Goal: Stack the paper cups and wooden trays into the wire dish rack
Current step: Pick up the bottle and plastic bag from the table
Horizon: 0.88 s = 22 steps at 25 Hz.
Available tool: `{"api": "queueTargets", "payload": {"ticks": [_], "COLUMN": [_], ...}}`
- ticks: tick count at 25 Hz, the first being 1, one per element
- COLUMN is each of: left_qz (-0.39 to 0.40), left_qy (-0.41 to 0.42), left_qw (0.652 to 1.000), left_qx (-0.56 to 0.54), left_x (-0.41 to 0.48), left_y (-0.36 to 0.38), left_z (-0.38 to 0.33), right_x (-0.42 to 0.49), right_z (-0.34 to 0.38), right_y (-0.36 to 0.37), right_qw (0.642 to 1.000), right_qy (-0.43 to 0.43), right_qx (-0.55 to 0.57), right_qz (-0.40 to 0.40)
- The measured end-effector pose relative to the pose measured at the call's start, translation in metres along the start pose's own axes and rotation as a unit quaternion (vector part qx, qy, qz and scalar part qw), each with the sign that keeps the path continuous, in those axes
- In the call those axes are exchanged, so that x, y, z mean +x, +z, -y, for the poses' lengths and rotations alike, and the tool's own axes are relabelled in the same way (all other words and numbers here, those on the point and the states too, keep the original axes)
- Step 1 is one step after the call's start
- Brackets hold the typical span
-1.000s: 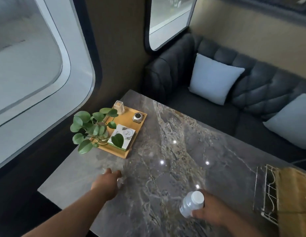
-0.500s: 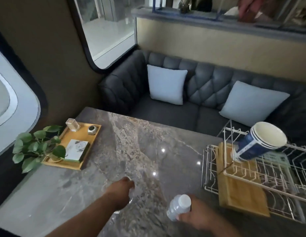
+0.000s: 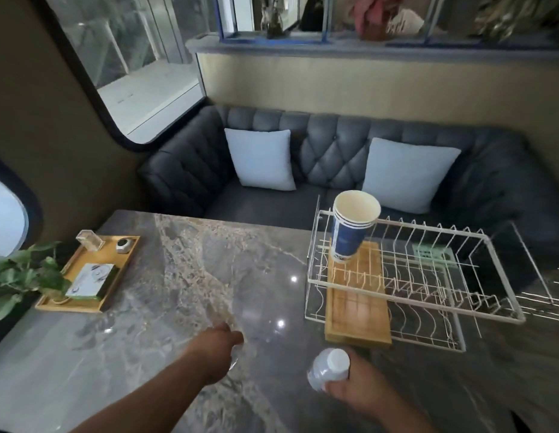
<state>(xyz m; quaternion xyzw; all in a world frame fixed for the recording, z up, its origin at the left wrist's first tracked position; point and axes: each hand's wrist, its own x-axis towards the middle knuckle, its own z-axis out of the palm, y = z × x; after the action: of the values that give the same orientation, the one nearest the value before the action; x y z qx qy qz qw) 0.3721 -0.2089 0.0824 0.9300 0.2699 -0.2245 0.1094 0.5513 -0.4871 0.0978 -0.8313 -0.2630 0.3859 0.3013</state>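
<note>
Right grip (image 3: 356, 389) clasps bottle (image 3: 328, 368) above marble table (image 3: 178, 276).

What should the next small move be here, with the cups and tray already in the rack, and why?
Probably set down the small white-capped plastic bottle held in the right hand. The stack of blue paper cups and the wooden tray already sit in the white wire dish rack, and no loose ones show on the grey marble table. The left hand rests there.
</note>
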Motion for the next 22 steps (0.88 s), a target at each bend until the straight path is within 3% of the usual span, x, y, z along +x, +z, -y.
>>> {"api": "queueTargets", "payload": {"ticks": [7,16,20,22], "left_qz": [-0.010,0.015,0.041,0.045], "left_qy": [0.017,0.041,0.067,0.075], "left_qw": [1.000,0.996,0.992,0.990], "left_qx": [0.010,-0.074,-0.096,-0.107], "left_x": [-0.015,-0.001,0.012,0.019], "left_y": [0.011,0.018,0.017,0.018], "left_z": [-0.018,-0.003,0.000,-0.002], "right_x": [-0.022,-0.029,-0.022,-0.021], "right_z": [-0.001,0.007,0.000,-0.003], "right_y": [-0.003,0.000,0.003,0.004], "right_qw": [0.992,0.993,0.965,0.973], "right_qy": [0.003,0.061,0.121,0.140], "right_qx": [-0.087,-0.075,-0.211,-0.162], "right_qz": [-0.093,-0.060,-0.099,-0.088]}}
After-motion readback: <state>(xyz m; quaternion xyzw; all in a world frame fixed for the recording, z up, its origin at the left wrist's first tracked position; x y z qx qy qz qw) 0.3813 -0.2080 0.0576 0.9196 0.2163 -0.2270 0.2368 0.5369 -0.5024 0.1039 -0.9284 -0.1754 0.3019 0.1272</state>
